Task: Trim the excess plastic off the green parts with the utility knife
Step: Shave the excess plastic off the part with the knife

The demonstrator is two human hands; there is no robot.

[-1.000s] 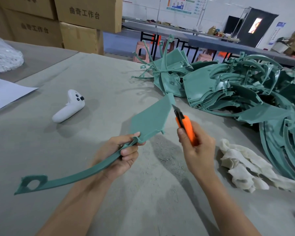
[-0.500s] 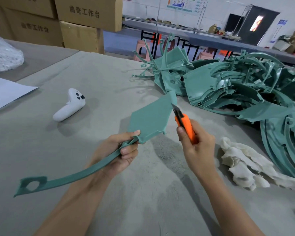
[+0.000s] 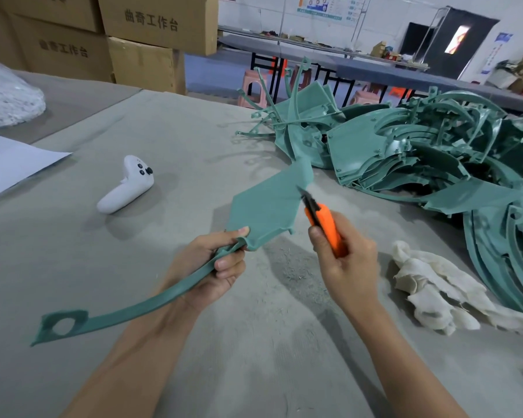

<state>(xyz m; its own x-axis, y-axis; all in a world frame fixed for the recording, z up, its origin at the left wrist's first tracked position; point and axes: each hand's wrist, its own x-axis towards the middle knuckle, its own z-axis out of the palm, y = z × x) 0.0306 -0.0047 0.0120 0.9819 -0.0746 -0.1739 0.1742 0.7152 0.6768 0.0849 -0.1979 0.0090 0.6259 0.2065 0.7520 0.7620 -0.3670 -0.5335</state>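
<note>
The green part point(image 3: 269, 206) hangs over the bench point(image 3: 254, 363), its long axis rising from the holed end, lower left, to the flat panel aimed at the pile point(image 3: 420, 152). The left hand point(image 3: 206, 268) grips its thin arm, fingers curled round it. The knife point(image 3: 326, 227), in the closed fingers of the right hand point(image 3: 347, 263), has barely crept along the panel's edge, so trimming there looks unfinished.

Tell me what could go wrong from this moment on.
1. The left hand alone holds the green part off the table; its flat panel may flex under the utility knife, and the blade could skip.
2. If the right hand pulls the blade down the edge, it might reach the left thumb.
</note>
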